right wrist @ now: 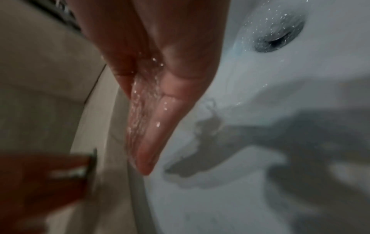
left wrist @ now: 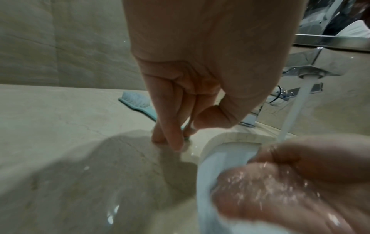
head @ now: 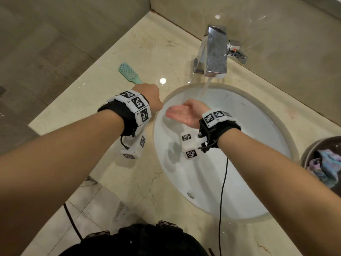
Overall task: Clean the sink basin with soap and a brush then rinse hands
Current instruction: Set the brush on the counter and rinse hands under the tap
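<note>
**Rinse entry: right hand wet, left hand dry**

I hold my right hand [head: 181, 112] flat, fingers together, under the faucet [head: 215, 50] stream over the sink basin [head: 239, 182]. My left hand [left wrist: 200, 76], fingers straight, touches the counter [head: 92, 100] at the brush [head: 129, 72] handle. Risks, as I judge: left hand unrinsed; splash wetting my wrist rig.

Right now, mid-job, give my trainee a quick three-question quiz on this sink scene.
1. True or false: water is running from the tap.
2. Which hand is under the stream: A) left hand B) right hand?
3. Fill in: the teal brush lies on the ____.

Key: 1 true; 2 B; 3 counter, left of the sink, with the left fingers touching its handle end.
</note>
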A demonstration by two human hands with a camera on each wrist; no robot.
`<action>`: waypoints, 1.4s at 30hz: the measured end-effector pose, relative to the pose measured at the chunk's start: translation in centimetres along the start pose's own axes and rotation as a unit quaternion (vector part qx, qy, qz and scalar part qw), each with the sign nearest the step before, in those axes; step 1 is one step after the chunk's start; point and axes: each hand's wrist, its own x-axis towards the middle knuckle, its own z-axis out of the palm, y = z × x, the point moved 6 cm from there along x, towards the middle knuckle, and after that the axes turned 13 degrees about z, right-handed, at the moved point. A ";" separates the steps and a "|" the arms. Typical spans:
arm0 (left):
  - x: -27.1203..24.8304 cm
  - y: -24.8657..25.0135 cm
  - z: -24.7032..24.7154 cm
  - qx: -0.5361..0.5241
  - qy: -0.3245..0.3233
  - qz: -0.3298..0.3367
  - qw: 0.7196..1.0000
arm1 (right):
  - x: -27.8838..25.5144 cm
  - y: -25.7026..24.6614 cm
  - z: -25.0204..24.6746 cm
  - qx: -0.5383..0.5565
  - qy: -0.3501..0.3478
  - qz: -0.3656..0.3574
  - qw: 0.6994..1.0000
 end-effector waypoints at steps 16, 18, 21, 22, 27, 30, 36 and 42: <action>0.1 -0.2 0.7 0.000 0.006 0.007 1.000 | 0.1 -2.9 -3.3 0.078 0.053 -0.136 0.986; 0.1 -0.1 0.8 0.007 0.005 0.014 1.000 | -0.9 -4.2 -3.6 0.139 0.018 -0.172 0.975; 0.0 0.0 1.0 0.016 0.005 0.016 1.000 | -1.7 -5.0 -3.3 0.163 -0.004 -0.179 0.970; 0.0 0.0 1.1 0.018 0.005 0.016 1.000 | -1.8 -5.0 -3.1 0.164 -0.011 -0.179 0.970; -0.1 -0.5 1.4 0.026 0.007 0.008 1.000 | -0.9 -1.7 -1.4 0.083 -0.005 -0.102 0.991; -0.1 -0.6 1.6 0.039 -0.002 0.014 0.999 | 0.6 2.1 -0.8 -0.052 0.004 0.007 0.999; -0.3 -0.4 2.2 0.072 -0.024 0.046 0.996 | 2.0 6.6 -1.6 -0.262 0.081 0.118 0.954; -1.5 -0.9 2.2 0.023 -0.007 0.034 0.999 | -0.1 -0.7 -4.0 -0.010 0.134 -0.112 0.985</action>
